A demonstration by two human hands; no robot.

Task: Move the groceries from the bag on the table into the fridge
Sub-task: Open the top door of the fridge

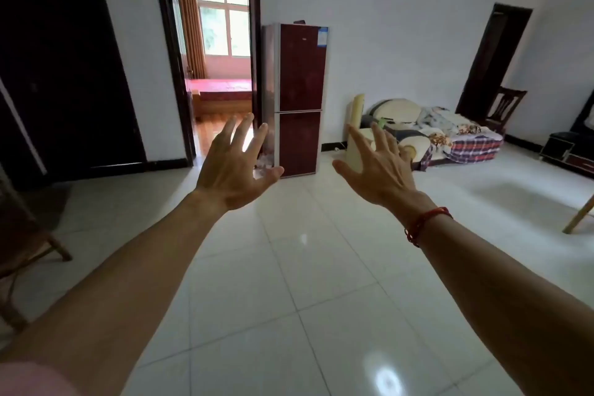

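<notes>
A tall dark-red two-door fridge [300, 96] stands against the far white wall, both doors closed. My left hand [233, 167] is stretched out in front of me, fingers spread, holding nothing. My right hand [379, 170] is also held out with fingers apart and empty; a red string bracelet circles its wrist. Both hands hover in the air well short of the fridge. No bag, table top or groceries are in view.
An open doorway [218, 74] left of the fridge leads to a bright bedroom. A low sofa piled with bedding [427, 132] lies to the right. A wooden chair [25, 254] stands at the left edge, a wooden leg [578, 219] at the right. White floor tiles [305, 283] stretch ahead.
</notes>
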